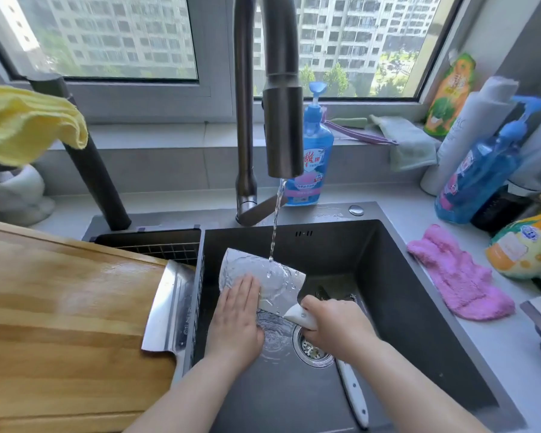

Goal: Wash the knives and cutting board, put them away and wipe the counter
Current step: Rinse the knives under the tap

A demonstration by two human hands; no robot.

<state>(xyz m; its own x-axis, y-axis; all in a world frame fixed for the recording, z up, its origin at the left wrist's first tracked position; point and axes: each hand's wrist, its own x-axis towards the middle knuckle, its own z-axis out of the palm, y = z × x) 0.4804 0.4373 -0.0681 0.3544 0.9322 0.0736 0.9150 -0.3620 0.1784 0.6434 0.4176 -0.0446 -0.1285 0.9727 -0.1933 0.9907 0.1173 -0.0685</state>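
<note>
Steel cleaver (275,282) lies with its face up under the water stream (275,226) from the faucet (283,129), above the floor of the sink (403,276). The right hand (334,323) has its fingers curled round the white handle. This grip appears to set the blade angle so the flow sheets across the face. The left hand (236,320) has its fingers straight and together, pressed flat on the blade face and gripping nothing. The flat contact is judged to allow rubbing while keeping the fingertips off the edges.

Edges: the far blade edge lies beyond the left fingertips. Which edge is sharpened cannot be told, so rub along the face, not across an edge.

Open room: a white-handled knife (353,398) rests on the sink floor on the wrist side of the right hand, beside the drain (313,348). A second cleaver (169,307) rests on the cutting board (60,307), at the board end just outboard of the left hand. Free space is judged to lie ahead of both sets of fingertips, toward the back wall of the sink
</note>
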